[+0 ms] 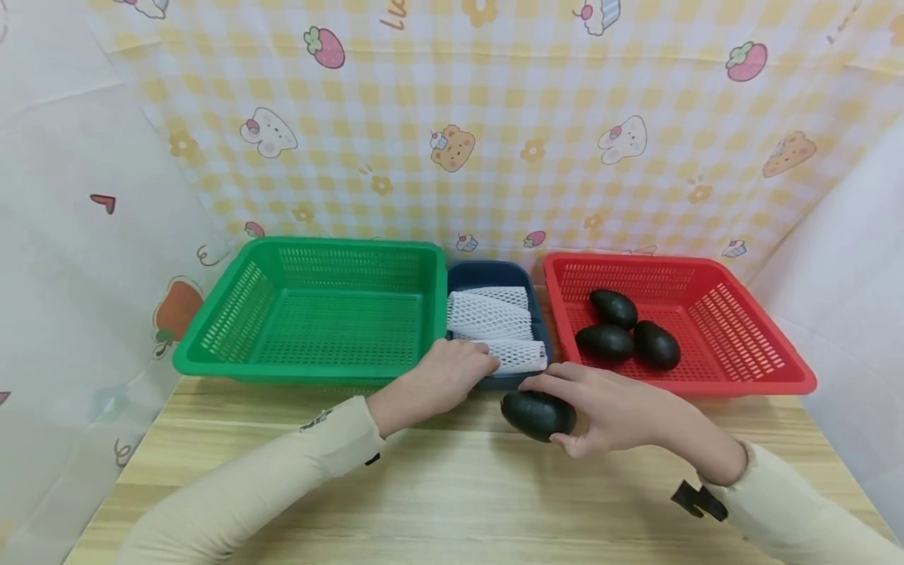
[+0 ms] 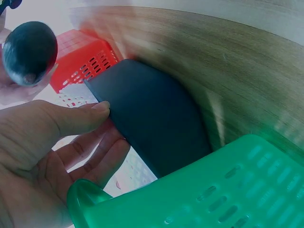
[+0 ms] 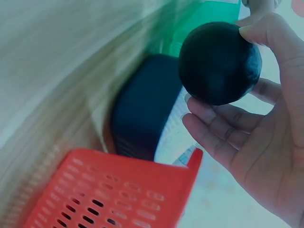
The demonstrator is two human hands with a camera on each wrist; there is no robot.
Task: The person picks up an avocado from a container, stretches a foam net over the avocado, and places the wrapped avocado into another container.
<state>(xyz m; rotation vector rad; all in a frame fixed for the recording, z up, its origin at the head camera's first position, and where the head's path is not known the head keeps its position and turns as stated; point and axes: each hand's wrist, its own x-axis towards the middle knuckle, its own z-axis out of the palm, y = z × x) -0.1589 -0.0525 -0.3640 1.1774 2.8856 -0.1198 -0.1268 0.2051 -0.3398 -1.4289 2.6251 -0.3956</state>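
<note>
A pale wood-grain table (image 1: 466, 502) filled the lower part of the head view, its boards running left to right, and a yellow-and-white checked cloth (image 1: 395, 157) printed with bears, strawberries and cupcakes hung behind it, with whiter cloth at both sides. Along the table's far part stood a green basket (image 1: 311, 378) on the left, a dark blue tray (image 1: 490, 271) holding white foam nets (image 1: 490, 314) in the middle, and a red basket (image 1: 749, 345) with three other avocados (image 1: 658, 345) on the right. The dark avocado (image 1: 538, 415) was held above the table, just in front of the tray's right side. Its long axis lay nearly level and ran mostly crosswise, the stem end pointing left and slightly away from the person, the other end toward the right palm. The right hand (image 1: 614, 408) gripped it between thumb and fingers. The left hand (image 1: 448, 373) was at the tray's near rim, fingers by the nets; whether it pinched anything there could not be told.
</note>
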